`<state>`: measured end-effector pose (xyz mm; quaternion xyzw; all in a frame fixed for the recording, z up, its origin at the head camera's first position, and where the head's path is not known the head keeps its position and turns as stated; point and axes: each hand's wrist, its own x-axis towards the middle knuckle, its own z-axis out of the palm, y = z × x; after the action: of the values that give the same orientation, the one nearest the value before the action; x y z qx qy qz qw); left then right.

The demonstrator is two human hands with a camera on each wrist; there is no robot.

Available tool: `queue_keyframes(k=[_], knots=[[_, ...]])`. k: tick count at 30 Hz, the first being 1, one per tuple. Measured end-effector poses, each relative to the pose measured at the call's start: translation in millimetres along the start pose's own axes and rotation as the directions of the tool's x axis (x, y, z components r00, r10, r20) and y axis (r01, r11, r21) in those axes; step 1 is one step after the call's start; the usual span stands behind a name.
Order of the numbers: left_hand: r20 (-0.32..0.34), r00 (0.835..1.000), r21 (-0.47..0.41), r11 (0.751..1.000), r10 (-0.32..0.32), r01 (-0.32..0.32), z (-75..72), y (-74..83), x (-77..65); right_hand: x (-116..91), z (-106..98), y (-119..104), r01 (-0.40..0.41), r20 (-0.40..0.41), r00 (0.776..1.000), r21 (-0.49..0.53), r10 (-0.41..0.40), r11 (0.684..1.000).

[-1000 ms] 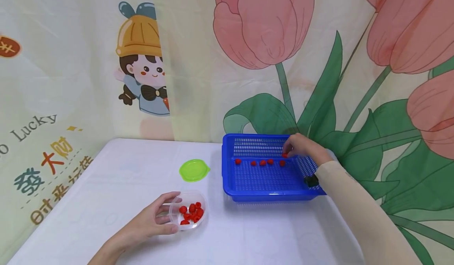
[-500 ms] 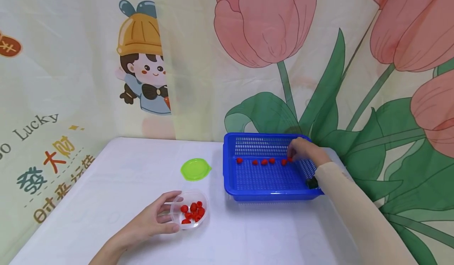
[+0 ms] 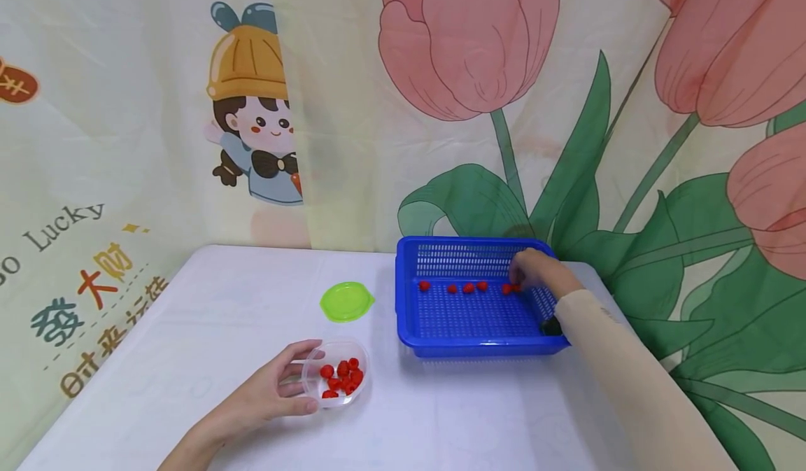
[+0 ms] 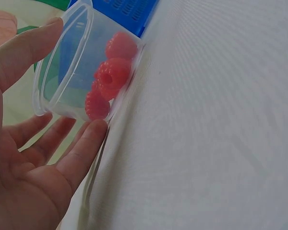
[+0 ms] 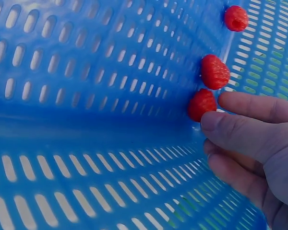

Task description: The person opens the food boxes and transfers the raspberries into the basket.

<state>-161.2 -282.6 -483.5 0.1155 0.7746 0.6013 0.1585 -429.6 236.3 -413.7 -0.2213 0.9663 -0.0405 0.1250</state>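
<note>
My left hand (image 3: 286, 383) holds a clear plastic tub (image 3: 313, 389) of red raspberries (image 3: 343, 369), thumb on one side and fingers on the other. The left wrist view shows the tub (image 4: 62, 103) standing on the white cloth with raspberries (image 4: 114, 75) at its bottom. My right hand (image 3: 535, 269) is inside the blue basket (image 3: 485, 350), by its back right corner. In the right wrist view, the right hand's (image 5: 254, 134) thumb and index fingertips pinch a raspberry (image 5: 200, 105). Another raspberry (image 5: 215, 72) lies against it, and a third (image 5: 236, 19) sits farther along.
More raspberries (image 3: 469, 288) form a row along the basket's back wall. A dark object (image 3: 550, 326) shows at the basket's right side, partly behind the sleeve. A green lid (image 3: 347, 301) lies left of the basket. Printed cloth (image 3: 340, 121) hangs behind the table.
My right hand has lowered a raspberry from above the basket floor to the right end of the row and stays there. The left hand and tub have not moved.
</note>
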Motion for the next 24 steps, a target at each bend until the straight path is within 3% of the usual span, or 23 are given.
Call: queue_keyframes(k=[7,11,15,19,24], knots=[[0.007,1.000,-0.004,1.000,-0.001,0.001,0.2,0.6,0.1,-7.4,-19.2,-10.2,0.101,-0.015,0.995,-0.037,-0.102,0.994],[0.009,1.000,0.000,1.000,0.005,-0.005,0.4,0.7,0.7,-14.8,-34.3,-25.8,0.204,-0.074,0.975,-0.046,-0.207,0.978],[0.007,1.000,0.003,1.000,0.010,-0.010,1.2,1.0,1.1,-24.1,-48.8,-55.8,0.331,-0.114,0.935,-0.059,-0.336,0.942],[0.001,1.000,0.009,1.000,0.001,-0.001,1.0,2.1,0.4,-37.3,-58.8,-100.5,0.417,-0.132,0.900,-0.021,-0.415,0.909],[-0.002,1.000,0.012,1.000,-0.006,0.006,1.3,2.4,0.3,-53.5,-58.3,-153.6,0.514,-0.171,0.845,0.006,-0.506,0.858]])
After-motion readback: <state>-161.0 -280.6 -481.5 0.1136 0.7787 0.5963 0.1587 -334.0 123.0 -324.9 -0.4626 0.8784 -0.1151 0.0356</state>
